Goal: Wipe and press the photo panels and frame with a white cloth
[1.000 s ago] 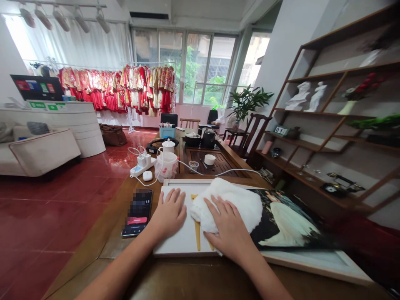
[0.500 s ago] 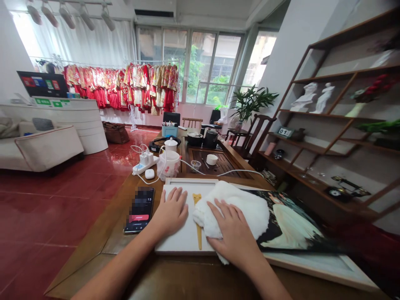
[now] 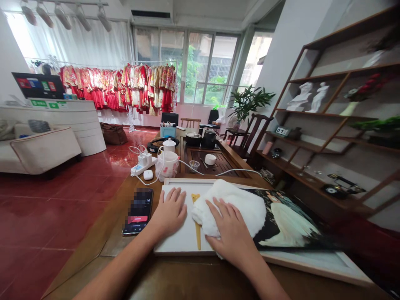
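My left hand (image 3: 171, 211) lies flat on a white board (image 3: 176, 243), fingers a little apart, holding nothing. On a bunched white fluffy cloth (image 3: 246, 210) rests my right hand (image 3: 229, 229), palm down with its fingers spread. Between the hands is a long, thin yellow strip (image 3: 197, 233) with an animal-shaped head, partly covered by the cloth. A printed picture (image 3: 289, 225) of a pale gown on a dark ground extends right from under the cloth. Its pale wooden frame (image 3: 318, 266) shows along the near edge.
A phone (image 3: 138, 211) lies left of my left hand on the wooden table (image 3: 93, 266). Beyond the board are a power strip (image 3: 142, 166), a white charging case (image 3: 148, 175), a bagged container (image 3: 168, 164) and a white cable. A tea tray (image 3: 225, 162) carries a small cup (image 3: 210, 159).
The view has shifted slightly left across the scene. Both hands stay in place; the cloth's near corner below my right hand now shows less. The phone's number went from 15 to 16.
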The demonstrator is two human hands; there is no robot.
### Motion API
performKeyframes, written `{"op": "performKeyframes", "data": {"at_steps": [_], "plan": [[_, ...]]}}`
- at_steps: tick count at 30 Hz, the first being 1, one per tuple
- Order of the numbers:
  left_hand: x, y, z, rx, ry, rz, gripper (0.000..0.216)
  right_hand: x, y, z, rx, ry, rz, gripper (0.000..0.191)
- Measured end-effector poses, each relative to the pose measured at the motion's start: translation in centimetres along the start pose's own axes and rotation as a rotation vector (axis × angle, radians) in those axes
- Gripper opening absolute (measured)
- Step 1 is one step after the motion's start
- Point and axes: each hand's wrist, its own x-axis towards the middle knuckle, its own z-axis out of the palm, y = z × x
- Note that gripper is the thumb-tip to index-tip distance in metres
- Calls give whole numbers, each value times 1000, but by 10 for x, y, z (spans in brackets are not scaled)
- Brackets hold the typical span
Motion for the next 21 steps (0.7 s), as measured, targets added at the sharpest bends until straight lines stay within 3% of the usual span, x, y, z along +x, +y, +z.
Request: {"op": "performKeyframes", "data": {"at_steps": [8,21], "plan": [[1,-1,1,-18,-1,-6,49,-14,-4,-6,17,9,-3,73],[0,0,-2,-15,-10,-7,49,24,4,5,10,-20,6,69]]}}
